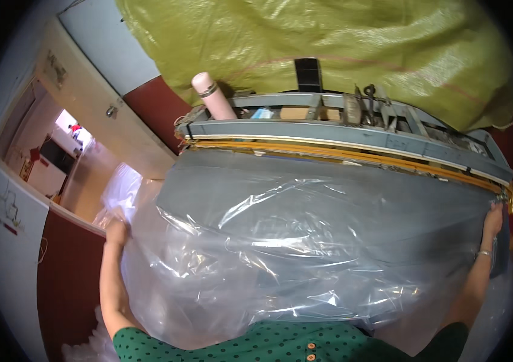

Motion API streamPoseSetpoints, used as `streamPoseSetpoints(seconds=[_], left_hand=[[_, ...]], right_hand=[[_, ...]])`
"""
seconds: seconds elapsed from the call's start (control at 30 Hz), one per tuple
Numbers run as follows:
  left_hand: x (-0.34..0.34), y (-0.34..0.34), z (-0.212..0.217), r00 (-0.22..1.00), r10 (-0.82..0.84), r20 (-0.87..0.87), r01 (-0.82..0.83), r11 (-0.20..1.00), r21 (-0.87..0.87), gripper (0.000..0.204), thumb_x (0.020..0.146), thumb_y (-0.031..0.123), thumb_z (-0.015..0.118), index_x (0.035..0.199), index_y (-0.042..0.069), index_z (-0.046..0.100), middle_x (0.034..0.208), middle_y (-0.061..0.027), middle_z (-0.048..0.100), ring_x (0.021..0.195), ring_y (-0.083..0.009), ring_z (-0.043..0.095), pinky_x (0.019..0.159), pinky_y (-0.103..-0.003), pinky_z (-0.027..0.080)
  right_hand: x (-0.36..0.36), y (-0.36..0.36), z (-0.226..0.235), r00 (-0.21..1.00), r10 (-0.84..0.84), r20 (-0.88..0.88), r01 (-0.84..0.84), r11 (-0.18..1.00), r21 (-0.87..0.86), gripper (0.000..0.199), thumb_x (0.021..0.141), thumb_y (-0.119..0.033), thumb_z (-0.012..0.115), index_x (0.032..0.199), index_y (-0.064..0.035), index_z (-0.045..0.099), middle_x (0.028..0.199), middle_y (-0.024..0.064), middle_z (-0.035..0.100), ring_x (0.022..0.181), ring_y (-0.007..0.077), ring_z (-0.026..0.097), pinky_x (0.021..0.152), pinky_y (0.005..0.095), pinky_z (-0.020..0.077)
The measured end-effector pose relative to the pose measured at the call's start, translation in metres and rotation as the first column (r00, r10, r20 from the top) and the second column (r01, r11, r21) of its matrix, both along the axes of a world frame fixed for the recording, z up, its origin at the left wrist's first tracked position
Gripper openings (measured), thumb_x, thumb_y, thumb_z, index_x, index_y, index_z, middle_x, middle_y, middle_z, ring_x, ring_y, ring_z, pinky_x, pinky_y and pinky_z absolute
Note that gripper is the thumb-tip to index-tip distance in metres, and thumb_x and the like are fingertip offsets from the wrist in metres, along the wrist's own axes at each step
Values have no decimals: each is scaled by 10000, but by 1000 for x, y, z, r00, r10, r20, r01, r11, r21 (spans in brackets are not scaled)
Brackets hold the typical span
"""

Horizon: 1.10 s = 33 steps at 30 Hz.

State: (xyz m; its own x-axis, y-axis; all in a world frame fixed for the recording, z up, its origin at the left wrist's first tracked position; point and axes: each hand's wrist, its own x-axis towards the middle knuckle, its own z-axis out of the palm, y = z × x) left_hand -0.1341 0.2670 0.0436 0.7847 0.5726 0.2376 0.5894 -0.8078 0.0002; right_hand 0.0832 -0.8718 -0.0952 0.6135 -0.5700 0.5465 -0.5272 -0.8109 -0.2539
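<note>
Head view: a clear plastic sheet (305,253) lies spread over the grey machine table (220,175), pulled wide so it lies open below the sealing bar (353,142). Left hand (115,232) grips the sheet's left edge; right hand (493,220) pinches its right edge. Both arms reach forward, splayed far apart.

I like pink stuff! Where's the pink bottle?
In the head view, the pink bottle stands upper left of centre, at the grey machine's left end, below the yellow-green sack.
</note>
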Motion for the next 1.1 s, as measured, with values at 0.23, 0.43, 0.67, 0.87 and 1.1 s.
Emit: streamPoseSetpoints(seconds=[0.23, 0.43, 0.67, 0.87, 1.1], left_hand=[[129, -137, 145, 545, -614, 572, 63, 710, 702, 414, 666, -69, 572, 1067, 12, 511, 1071, -162, 526, 1016, -334, 481, 893, -388, 395], [117, -123, -51, 892, -437, -118, 414, 893, -177, 477, 803, 221, 621, 1230, 61, 481, 1350, -155, 385, 1289, -375, 278, 1036, -448, 263], [127, -140, -77, 717, -668, 201, 697, 679, -231, 510, 869, 295, 523, 1310, 67, 409, 1398, -161, 323, 1316, -340, 243, 1053, -464, 219], [161, -189, -89, 681, -703, 203, 730, 673, -118, 409, 832, 205, 578, 1210, 62, 514, 1298, -131, 464, 1222, -314, 401, 981, -400, 339], [188, -209, -67, 832, -460, 308, 529, 826, -195, 190, 789, 161, 604, 937, 47, 638, 945, -110, 637, 916, -313, 563, 754, -381, 465]], right_hand=[[-16, 14, 23, 972, -186, -144, 204, 971, 122, 313, 935, -321, 370, 1084, -60, 460, 1058, 209, 579, 997, 405, 527, 777, 487, 408], [-40, -22, 4, 979, -155, -134, 171, 979, 112, 332, 936, -346, 366, 1047, -45, 453, 1052, 210, 571, 984, 414, 517, 769, 490, 402], [-44, -66, -19, 994, -103, -47, 103, 995, -1, 346, 940, -353, 355, 1036, -31, 440, 1024, 227, 568, 961, 421, 516, 752, 476, 404], [-52, -99, -20, 998, -43, 36, 41, 997, 65, 368, 933, -356, 390, 1008, -8, 484, 951, 208, 578, 898, 388, 539, 740, 444, 401], [-104, -87, -8, 882, 6, 471, -241, 865, 441, 296, 923, -322, 477, 936, -28, 515, 677, 2, 437, 573, 90, 408, 541, 233, 356]])
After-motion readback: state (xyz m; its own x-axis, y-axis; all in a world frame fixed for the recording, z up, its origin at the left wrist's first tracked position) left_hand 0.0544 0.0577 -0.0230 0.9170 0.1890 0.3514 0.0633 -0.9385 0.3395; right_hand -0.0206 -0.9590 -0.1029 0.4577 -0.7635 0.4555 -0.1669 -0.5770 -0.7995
